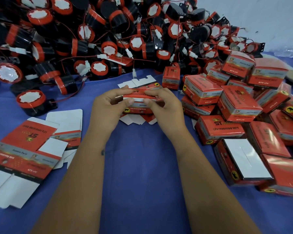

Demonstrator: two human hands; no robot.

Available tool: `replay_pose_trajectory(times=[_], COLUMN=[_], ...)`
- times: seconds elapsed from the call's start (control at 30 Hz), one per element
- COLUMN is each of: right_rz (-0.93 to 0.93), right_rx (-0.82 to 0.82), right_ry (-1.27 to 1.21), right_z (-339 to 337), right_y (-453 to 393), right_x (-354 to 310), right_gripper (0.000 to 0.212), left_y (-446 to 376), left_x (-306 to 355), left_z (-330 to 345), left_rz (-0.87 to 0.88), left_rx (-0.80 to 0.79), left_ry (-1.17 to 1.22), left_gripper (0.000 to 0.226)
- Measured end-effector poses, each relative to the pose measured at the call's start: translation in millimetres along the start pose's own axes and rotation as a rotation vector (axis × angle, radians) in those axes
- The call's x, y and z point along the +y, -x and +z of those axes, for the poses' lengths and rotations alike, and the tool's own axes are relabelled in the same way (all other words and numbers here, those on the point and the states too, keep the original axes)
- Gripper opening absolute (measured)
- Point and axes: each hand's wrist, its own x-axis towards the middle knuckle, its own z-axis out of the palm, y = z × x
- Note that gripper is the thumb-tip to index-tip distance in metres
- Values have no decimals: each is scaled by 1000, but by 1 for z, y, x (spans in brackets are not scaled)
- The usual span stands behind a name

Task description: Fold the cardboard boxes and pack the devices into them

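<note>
Carton blank (pixel 139 103) pinched by my left hand (pixel 107 108) and right hand (pixel 162 105), mid-fold; next: tuck flaps, then insert horn (pixel 32 102).

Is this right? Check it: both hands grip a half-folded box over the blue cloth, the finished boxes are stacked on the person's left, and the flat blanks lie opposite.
Not quite. The head view shows the finished boxes on the person's right; the flat blanks lie on the left. The rest holds: left hand and right hand grip the half-folded box over the blue cloth.
</note>
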Motion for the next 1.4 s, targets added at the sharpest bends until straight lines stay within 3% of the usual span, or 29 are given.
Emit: replay_pose_trajectory(times=[0.2, 0.5, 0.77, 0.9, 1.03, 1.4], right_rz=[84, 117, 156, 180, 248, 232], right_rx=[-48, 0, 9, 126, 148, 218], right_ry=[-166, -191, -340, -273, -274, -238], right_z=[-6, -5, -8, -6, -5, 5], right_y=[1, 2, 3, 2, 2, 2], right_x=[-2, -1, -2, 2, 0, -2], right_gripper=[18, 17, 28, 24, 5, 22], left_y=[0, 5, 2, 1, 3, 4], left_x=[1, 5, 4, 3, 4, 3], left_z=[-9, 2, 1, -2, 0, 1], left_rz=[-37, 34, -34, -56, -21, 15], left_rx=[-30, 78, 81, 65, 67, 9], left_ry=[92, 19, 89, 107, 75, -18], left_gripper=[31, 26, 20, 23, 24, 28])
